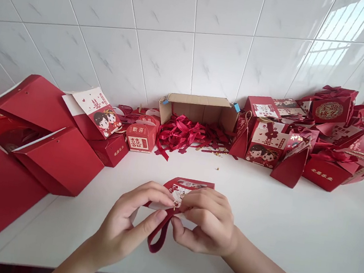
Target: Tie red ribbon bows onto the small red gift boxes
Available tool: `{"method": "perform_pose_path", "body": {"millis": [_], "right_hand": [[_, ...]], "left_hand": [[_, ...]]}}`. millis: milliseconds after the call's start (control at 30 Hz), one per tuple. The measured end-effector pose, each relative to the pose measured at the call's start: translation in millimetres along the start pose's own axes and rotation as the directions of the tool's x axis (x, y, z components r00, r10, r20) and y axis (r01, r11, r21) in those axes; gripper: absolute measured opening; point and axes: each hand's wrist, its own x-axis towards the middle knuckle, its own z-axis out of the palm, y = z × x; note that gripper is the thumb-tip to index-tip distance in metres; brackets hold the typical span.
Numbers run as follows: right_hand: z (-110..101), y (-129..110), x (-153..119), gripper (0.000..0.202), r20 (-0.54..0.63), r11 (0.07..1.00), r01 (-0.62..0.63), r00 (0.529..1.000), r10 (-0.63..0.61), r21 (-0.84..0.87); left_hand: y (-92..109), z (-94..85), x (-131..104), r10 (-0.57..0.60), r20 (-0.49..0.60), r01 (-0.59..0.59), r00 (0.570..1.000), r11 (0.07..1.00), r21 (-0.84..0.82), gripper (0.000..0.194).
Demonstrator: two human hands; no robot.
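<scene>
A red and white printed gift box (192, 184) lies on the white table near its front middle, partly hidden by both hands. From its near edge a dark red strap (158, 240) hangs in a loop. My left hand (138, 220) holds the strap and box edge between thumb and fingers. On the right side of the same edge, my right hand (205, 221) has its fingers curled in a pinch close to a small gold fastener (174, 208). The tips of its fingers meet the box and strap; exactly what they pinch is partly hidden.
An open cardboard box (204, 100) by the tiled wall spills red ribbons (182, 132). Red boxes (60, 160) crowd the left side, and finished-looking gift boxes (266, 148) pile up at the right. Small gold pieces (217, 168) lie behind the hands.
</scene>
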Motion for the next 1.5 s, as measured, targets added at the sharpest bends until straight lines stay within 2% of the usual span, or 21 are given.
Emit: {"method": "perform_pose_path", "body": {"millis": [200, 367, 467, 700, 967, 1133, 1300, 1500], "right_hand": [[1, 0, -3, 0.024, -0.003, 1.000, 0.020, 1.000, -0.020, 0.010], [2, 0, -3, 0.021, -0.013, 1.000, 0.021, 1.000, -0.021, 0.007], [2, -1, -2, 0.020, -0.023, 1.000, 0.025, 0.999, -0.025, 0.005], [1, -3, 0, 0.020, -0.009, 1.000, 0.010, 1.000, -0.010, -0.011], [1, -2, -2, 0.023, -0.020, 1.000, -0.024, 1.000, 0.024, -0.002], [1, -4, 0, 0.025, -0.045, 0.999, -0.044, 0.998, 0.044, 0.015], [1, -4, 2, 0.028, -0.013, 0.997, -0.055, 0.998, 0.056, 0.058], [2, -3, 0, 0.026, -0.036, 0.998, -0.044, 0.998, 0.046, 0.040]], "left_hand": [[6, -0.8, -1, -0.079, 0.053, 0.081, 0.995, 0.996, -0.040, 0.014], [8, 0.9, -2, -0.084, 0.041, 0.086, 0.996, 0.996, -0.039, 0.017], [6, 1.5, -2, -0.048, 0.046, 0.050, 0.998, 0.998, -0.025, 0.021], [-3, 4.5, -8, 0.009, -0.007, -0.009, 1.000, 0.999, -0.053, 0.021], [-12, 9.7, -10, -0.032, -0.090, 0.015, 0.995, 0.982, -0.189, 0.012], [-14, 7.5, -10, -0.019, -0.040, 0.008, 0.999, 0.966, -0.260, 0.025], [-15, 7.2, -9, -0.010, -0.064, -0.005, 0.998, 0.974, -0.226, 0.029], [-15, 9.6, -10, -0.039, -0.092, 0.016, 0.995, 0.972, -0.236, 0.030]]}}
